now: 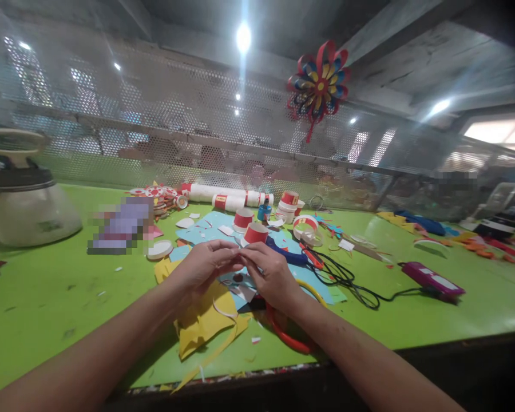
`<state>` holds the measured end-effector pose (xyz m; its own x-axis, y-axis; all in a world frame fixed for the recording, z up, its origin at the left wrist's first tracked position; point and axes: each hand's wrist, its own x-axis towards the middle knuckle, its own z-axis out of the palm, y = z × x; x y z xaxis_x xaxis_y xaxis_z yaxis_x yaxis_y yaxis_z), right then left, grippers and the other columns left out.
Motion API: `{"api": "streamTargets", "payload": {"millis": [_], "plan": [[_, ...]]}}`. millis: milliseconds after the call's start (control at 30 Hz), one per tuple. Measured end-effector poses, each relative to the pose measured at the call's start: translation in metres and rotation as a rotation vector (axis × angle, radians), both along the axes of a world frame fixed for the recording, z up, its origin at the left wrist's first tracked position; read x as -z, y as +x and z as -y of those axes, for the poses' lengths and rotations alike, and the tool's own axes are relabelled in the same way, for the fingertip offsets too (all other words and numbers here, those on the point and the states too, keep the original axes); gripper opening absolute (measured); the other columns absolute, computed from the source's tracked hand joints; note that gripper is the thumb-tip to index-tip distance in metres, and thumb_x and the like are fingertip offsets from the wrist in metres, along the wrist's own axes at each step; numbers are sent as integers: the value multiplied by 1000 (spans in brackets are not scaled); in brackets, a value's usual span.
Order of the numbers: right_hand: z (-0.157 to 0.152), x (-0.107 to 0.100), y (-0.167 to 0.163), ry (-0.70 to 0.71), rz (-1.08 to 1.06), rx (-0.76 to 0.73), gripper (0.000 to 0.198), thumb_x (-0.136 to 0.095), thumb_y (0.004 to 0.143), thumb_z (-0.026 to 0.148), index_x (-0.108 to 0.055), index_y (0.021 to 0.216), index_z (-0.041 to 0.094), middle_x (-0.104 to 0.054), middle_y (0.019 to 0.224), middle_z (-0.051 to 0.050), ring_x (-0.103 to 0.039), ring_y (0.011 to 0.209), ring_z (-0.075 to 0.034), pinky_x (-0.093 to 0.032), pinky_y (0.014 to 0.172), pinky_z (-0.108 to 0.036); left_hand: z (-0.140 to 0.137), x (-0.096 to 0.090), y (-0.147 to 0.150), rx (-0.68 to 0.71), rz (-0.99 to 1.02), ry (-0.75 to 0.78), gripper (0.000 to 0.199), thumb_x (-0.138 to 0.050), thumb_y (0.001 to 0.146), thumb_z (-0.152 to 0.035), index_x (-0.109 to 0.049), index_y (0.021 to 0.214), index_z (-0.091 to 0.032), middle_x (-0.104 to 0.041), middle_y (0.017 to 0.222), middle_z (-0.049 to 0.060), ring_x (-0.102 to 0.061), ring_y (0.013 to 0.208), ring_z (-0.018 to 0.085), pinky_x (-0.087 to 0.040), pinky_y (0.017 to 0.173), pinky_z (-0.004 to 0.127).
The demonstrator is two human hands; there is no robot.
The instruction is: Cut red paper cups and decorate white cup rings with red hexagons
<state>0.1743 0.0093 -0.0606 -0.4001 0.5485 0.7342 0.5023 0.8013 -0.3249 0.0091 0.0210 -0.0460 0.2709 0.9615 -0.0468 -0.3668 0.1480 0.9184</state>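
Note:
My left hand [206,260] and my right hand [270,272] meet above the middle of the table, fingertips pinched together. Whatever lies between the fingers is too small or hidden to make out. Just beyond them stand red and white paper rings [256,233], on light blue paper [197,232]. Beneath my left hand spreads crumpled yellow paper [206,326] with a curled strip. Large red and yellow loop handles [289,339] show under my right wrist. Close to the right knuckles lies a blue-handled tool [289,253] with an orange part.
A black cord [367,294] runs to a maroon box [433,280] at right. White paper rolls [223,194] and a small blue bottle [264,212] stand at the back. A pump sprayer [30,217] is at left. A paper flower [320,86] hangs before the perforated screen [175,109].

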Motion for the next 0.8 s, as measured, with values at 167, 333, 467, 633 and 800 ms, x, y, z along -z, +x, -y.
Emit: {"api": "streamTargets", "payload": {"millis": [167,333,467,633,800], "plan": [[2,-1,-1,-41,-54,-9,21,-53,88,12,-70,99,13,-67,93,-12,-63,87,-21,-51,79,-33,-3,7,1,-6,19,2,15,-76,65,-12,-65,75,-10,-69,70,5,-66,63,12,-56,66,22],[2,-1,-2,-105,-125,-22,17,-57,85,12,-72,92,15,-70,88,-10,-64,82,-19,-51,75,-30,-2,11,2,-12,27,-6,13,-74,66,-7,-65,75,-9,-70,70,6,-67,63,13,-57,66,23],[-1,-4,1,-140,-216,20,17,-59,82,15,-72,91,17,-70,88,-7,-65,81,-18,-52,72,-30,-4,7,0,-73,8,-33,16,-69,67,3,-64,78,-7,-69,65,9,-68,58,16,-57,59,25],[-26,-14,32,-183,-454,215,13,-59,83,21,-69,90,17,-69,84,-5,-64,74,-18,-52,64,-31,-12,-3,-9,-270,35,-12,13,-62,74,4,-60,70,-8,-67,66,7,-71,63,16,-57,62,21],[-53,-15,62,-318,-567,331,17,-56,91,27,-62,98,13,-65,82,-1,-63,66,-12,-53,59,-27,-16,-11,-14,-441,73,26,19,-53,83,-1,-55,68,-12,-61,58,0,-68,60,11,-55,60,17]]}}
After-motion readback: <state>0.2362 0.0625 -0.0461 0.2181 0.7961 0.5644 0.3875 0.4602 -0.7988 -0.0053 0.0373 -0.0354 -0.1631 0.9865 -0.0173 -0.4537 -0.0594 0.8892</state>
